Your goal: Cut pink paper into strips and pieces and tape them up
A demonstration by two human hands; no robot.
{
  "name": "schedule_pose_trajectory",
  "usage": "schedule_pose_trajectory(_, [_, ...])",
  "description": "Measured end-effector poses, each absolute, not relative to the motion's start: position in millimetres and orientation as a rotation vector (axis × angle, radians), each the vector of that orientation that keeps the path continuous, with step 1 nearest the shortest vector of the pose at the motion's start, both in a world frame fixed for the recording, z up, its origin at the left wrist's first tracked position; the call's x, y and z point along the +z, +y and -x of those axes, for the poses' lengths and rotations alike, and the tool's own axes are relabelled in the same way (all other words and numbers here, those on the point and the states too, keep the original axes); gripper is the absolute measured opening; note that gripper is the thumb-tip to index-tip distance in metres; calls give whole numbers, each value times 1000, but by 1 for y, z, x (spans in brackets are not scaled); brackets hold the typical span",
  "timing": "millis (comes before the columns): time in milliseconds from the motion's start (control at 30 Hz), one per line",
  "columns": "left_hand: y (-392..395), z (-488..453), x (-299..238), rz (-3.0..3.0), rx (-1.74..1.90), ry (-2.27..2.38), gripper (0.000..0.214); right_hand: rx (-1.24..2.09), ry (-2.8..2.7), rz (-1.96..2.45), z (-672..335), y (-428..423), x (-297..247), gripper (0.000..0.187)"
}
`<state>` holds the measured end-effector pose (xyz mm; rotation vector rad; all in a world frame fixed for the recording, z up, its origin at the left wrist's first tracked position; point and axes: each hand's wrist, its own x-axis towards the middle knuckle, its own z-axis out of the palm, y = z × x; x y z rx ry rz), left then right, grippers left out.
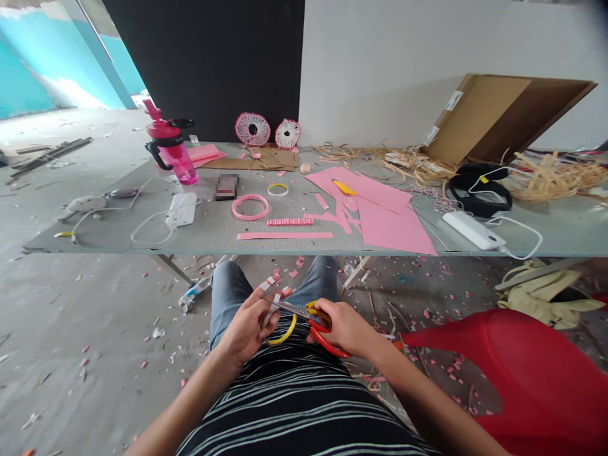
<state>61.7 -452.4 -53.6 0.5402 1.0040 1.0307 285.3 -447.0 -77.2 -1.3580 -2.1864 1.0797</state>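
My left hand, low in front of my lap, pinches a narrow whitish strip. Small pale pieces sit on its raised fingers. Closed around the handles of a pair of scissors, red and yellow, is my right hand. The blades point left and reach the strip beside my left fingers. Below the blades curves a thin yellow ring, partly seen; what supports it I cannot tell. On the table ahead lie a flat pink paper strip and a folded pink strip.
The table bears pink sheets, a yellow cutter, a pink ring, a yellow-white ring, a pink bottle and white power banks. A red chair stands right. Paper scraps litter the floor.
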Motion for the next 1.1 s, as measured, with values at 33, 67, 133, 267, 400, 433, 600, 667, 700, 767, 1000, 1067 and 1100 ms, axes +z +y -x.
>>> schedule_pose_trajectory(33, [-452, -62, -54, -543, 1033, 1006, 70, 1071, -2189, 1360, -285, -447, -78, 41])
schedule_pose_trajectory(67, [-453, -62, -54, -546, 1035, 1008, 69, 1063, -2193, 1360, -286, -447, -78, 40])
schedule_pose_trajectory(133, [-453, -62, -54, -554, 1043, 1007, 67, 1047, -2198, 1362, -286, -447, -79, 40])
schedule_pose_trajectory(267, [-453, -64, -51, -599, 1072, 1022, 65, 1033, -2176, 1365, -289, -446, -80, 47])
schedule_pose_trajectory(400, [-454, -64, -50, -700, 1073, 1021, 71, 1005, -2161, 1391, -293, -445, -79, 48])
schedule_pose_trajectory(433, [-454, -64, -51, -737, 1068, 1024, 71, 995, -2169, 1404, -294, -444, -78, 47])
schedule_pose_trajectory(600, [-456, -62, -63, -961, 1118, 1096, 69, 955, -2220, 1437, -296, -442, -74, 38])
schedule_pose_trajectory(667, [-456, -62, -67, -1036, 1146, 1105, 70, 924, -2230, 1431, -297, -442, -74, 35])
schedule_pose_trajectory(700, [-457, -63, -67, -1060, 1156, 1112, 70, 912, -2232, 1427, -298, -441, -74, 33])
schedule_pose_trajectory(767, [-459, -65, -67, -1073, 1183, 1136, 69, 907, -2233, 1421, -298, -440, -74, 32])
schedule_pose_trajectory(1000, [-463, -70, -58, -1066, 1218, 1163, 69, 941, -2260, 1426, -297, -439, -75, 32])
schedule_pose_trajectory(1067, [-462, -68, -57, -1089, 1188, 1173, 69, 967, -2248, 1415, -297, -439, -75, 32])
schedule_pose_trajectory(1100, [-462, -67, -58, -1100, 1168, 1172, 69, 981, -2233, 1413, -297, -440, -75, 32])
